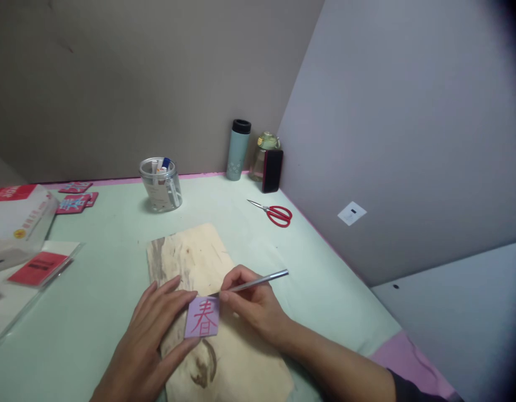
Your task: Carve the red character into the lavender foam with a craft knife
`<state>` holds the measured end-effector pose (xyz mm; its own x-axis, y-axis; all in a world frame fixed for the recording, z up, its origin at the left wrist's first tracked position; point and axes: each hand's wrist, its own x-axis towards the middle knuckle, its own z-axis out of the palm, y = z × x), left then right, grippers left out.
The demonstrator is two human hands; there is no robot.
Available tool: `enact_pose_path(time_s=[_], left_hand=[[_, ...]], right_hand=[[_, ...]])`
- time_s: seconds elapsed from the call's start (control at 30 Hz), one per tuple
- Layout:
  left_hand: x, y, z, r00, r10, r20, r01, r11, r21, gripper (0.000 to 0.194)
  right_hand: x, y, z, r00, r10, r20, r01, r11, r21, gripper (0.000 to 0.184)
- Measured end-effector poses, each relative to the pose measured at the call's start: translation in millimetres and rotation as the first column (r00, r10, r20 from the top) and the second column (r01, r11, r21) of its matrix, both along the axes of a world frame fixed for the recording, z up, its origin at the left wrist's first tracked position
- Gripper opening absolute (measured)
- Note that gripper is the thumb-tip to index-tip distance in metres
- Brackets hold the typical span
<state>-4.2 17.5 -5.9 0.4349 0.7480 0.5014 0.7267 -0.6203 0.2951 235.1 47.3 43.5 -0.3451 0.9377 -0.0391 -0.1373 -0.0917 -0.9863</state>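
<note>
A small purple square (196, 319) with a red Chinese character on it lies on a pale wooden board (199, 245). My left hand (151, 335) steadies it, thumb at its lower edge and index finger at its upper left corner. In my right hand (254, 304) is a slim silver craft knife (264, 279), pinched like a pen. Its tip points left and meets the square's upper right edge; whether it cuts in, I cannot tell.
Red-handled scissors (278, 215) lie at the right, below a phone (273, 171), a green-lidded bottle (260, 156) and a teal tumbler (239, 149). Behind the board stands a clear pen jar (160, 187). Printed red pieces (73, 204) and packages (21, 223) are at left.
</note>
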Motion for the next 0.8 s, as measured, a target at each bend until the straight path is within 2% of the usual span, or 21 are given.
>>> enact_pose_path(time_s=[0.2,0.33,0.5,0.63,0.8], left_hand=[[-2,0,-4.9,0.998,-0.018,-0.065,0.019,1.000,0.013,0.052],[11,-6,-7.3,0.998,0.064,-0.006,-0.064,0.998,-0.014,0.055],[33,-9,-4.3,0.991,0.132,-0.019,-0.133,0.991,-0.031,0.074],[35,-9,-0.6,0.993,0.116,-0.018,-0.117,0.993,-0.025,0.058],[22,-8,-5.1,0.997,0.070,-0.012,-0.070,0.995,-0.074,0.057]], right_hand=[[1,1,2.4,1.000,-0.005,0.004,0.005,1.000,-0.004,0.024],[-1,3,-0.9,0.998,-0.056,-0.008,0.056,0.998,-0.021,0.022],[-1,4,-0.2,0.997,-0.075,-0.012,0.075,0.997,-0.029,0.019],[-2,2,3.7,0.999,-0.054,-0.004,0.054,0.999,-0.001,0.021],[-1,-2,0.6,0.998,-0.030,0.063,0.030,1.000,0.003,0.022]])
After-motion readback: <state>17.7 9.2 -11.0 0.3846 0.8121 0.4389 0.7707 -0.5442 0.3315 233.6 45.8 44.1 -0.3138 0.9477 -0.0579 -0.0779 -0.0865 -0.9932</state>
